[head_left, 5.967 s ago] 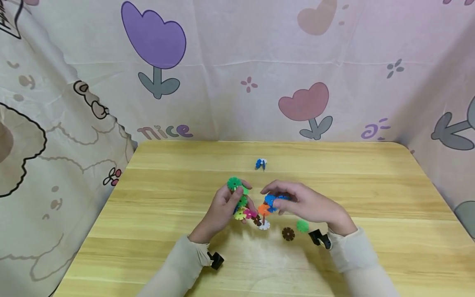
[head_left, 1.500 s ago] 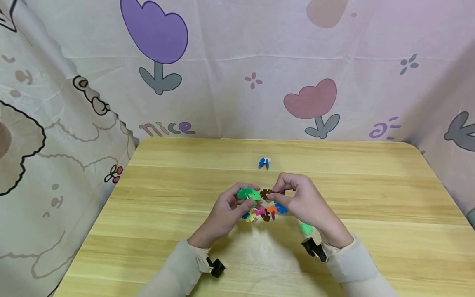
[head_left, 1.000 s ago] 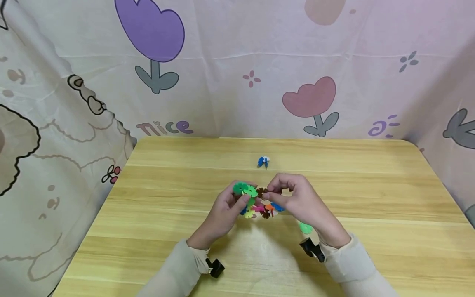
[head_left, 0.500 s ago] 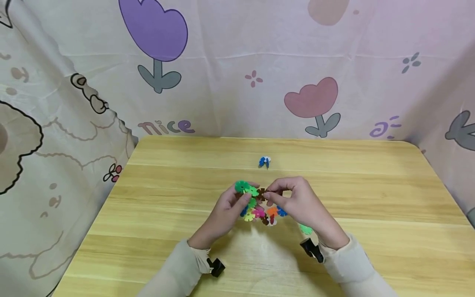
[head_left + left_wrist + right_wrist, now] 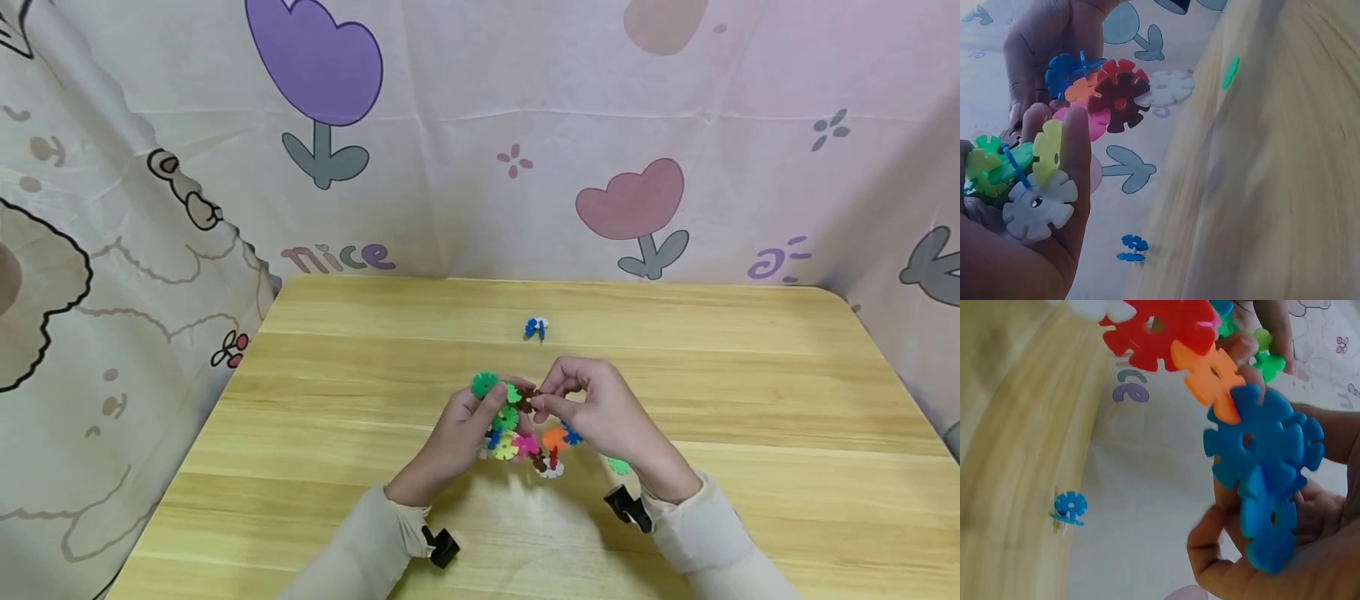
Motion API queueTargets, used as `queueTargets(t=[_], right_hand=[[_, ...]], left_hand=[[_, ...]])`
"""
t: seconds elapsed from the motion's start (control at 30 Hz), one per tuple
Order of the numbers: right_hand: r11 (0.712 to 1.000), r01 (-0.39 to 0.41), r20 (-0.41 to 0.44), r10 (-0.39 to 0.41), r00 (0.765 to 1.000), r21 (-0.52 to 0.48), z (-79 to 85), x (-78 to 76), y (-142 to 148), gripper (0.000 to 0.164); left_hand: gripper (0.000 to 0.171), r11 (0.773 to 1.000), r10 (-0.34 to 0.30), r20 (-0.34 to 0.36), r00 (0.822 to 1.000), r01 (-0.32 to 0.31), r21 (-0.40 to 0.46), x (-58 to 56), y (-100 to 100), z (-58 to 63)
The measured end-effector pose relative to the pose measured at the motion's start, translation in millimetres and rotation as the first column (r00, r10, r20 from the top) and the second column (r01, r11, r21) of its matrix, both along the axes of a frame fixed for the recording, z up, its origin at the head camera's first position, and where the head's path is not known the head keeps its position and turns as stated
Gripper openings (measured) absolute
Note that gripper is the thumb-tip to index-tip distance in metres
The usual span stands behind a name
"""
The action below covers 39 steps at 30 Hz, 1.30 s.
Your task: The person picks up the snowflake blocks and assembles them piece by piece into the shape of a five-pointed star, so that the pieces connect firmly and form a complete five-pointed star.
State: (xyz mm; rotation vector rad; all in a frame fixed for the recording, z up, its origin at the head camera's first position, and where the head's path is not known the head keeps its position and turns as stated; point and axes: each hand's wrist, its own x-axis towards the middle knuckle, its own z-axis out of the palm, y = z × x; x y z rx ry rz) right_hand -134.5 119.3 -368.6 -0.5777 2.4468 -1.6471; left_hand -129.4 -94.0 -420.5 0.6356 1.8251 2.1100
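Note:
My left hand [image 5: 453, 429] grips a chain of slotted snowflake discs by its green discs [image 5: 506, 417], with the thumb on top. The chain runs on through a yellow disc [image 5: 1049, 150], pink, brown, red, white and orange discs [image 5: 1213, 378] to blue discs [image 5: 1254, 440], which hang close to my right palm. In the head view my right hand [image 5: 607, 412] pinches a brown disc [image 5: 527, 400] between thumb and forefinger, its edge right at a light green disc in the left hand. The left wrist view mostly hides that brown disc behind the fingers.
A small blue and white piece of joined discs [image 5: 536, 327] stands farther back on the wooden table [image 5: 360, 367]. A single light green disc [image 5: 619, 466] lies by my right wrist, partly covered by it. A printed cloth [image 5: 450, 200] hangs behind the table.
Six seconds ago the brown disc lay on the table and my right hand was at the chain's blue end. The right hand has since picked up that disc and brought it against the green ones.

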Motion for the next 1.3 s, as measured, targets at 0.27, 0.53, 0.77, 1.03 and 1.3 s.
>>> queueTargets(t=[0.27, 0.53, 0.77, 1.03, 1.3], right_hand=[[0.999, 0.046, 0.006, -0.046, 0.999, 0.002, 1.5, 2.8, 0, 0.018], [0.998, 0.049, 0.003, -0.050, 0.999, 0.026, 1.7, 0.0, 1, 0.020], [1.000, -0.012, -0.017, 0.012, 1.000, -0.009, -0.6, -2.0, 1, 0.008], [0.998, -0.016, -0.133, 0.024, 0.991, 0.066, 3.3, -6.9, 18, 0.017], [0.984, -0.174, 0.047, 0.173, 0.984, 0.023, 2.9, -12.3, 33, 0.040]], left_hand=[[0.047, 1.000, -0.004, -0.002, 1.000, 0.004, 0.005, 2.4, 7, -3.0], [0.046, 0.999, -0.020, 0.006, 1.000, 0.020, -0.026, 2.2, 7, -0.8], [0.045, 0.998, -0.047, 0.085, 0.995, 0.050, -0.032, 0.2, -6, 8.8], [0.050, 1.000, -0.011, 0.211, 0.977, 0.013, -0.007, -2.6, -11, 10.1], [0.041, 0.980, -0.080, 0.222, 0.972, 0.036, 0.196, -2.3, -6, 5.6]])
